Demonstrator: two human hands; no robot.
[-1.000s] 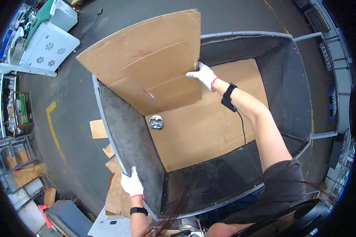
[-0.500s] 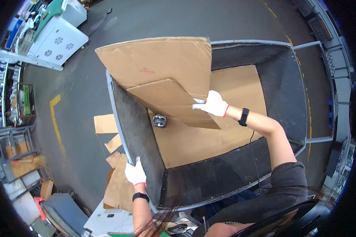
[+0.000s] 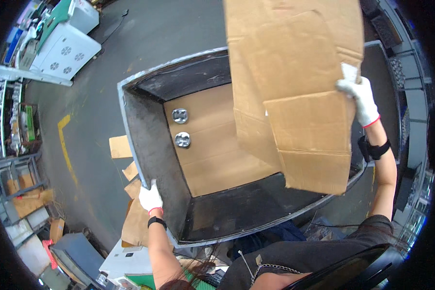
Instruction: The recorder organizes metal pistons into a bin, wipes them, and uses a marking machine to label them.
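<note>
My right hand [image 3: 362, 99], in a white glove with a red cuff, is closed on the right edge of two overlapping cardboard sheets [image 3: 309, 130]. They hang upright and slightly tilted over the right half of a large dark bin [image 3: 154, 137]. At the near left, my gloved left hand [image 3: 151, 197] grips the bin's rim, its fingers over the edge. Two shiny metal pistons [image 3: 180, 116] [image 3: 182, 140] sit inside, near the left wall. Under them a flat cardboard liner [image 3: 212, 166] covers the bottom. The raised sheets hide the bin's right part.
Loose cardboard pieces [image 3: 136, 227] lie on the floor left of the bin. A white cabinet with fan grilles [image 3: 65, 50] stands at the far left. Racks [image 3: 413, 96] line the right side, and yellow lines [image 3: 65, 150] mark the floor.
My right hand has carried the cardboard sheets up and to the right, turning them. A second piston has come into view. My left hand stays on the rim.
</note>
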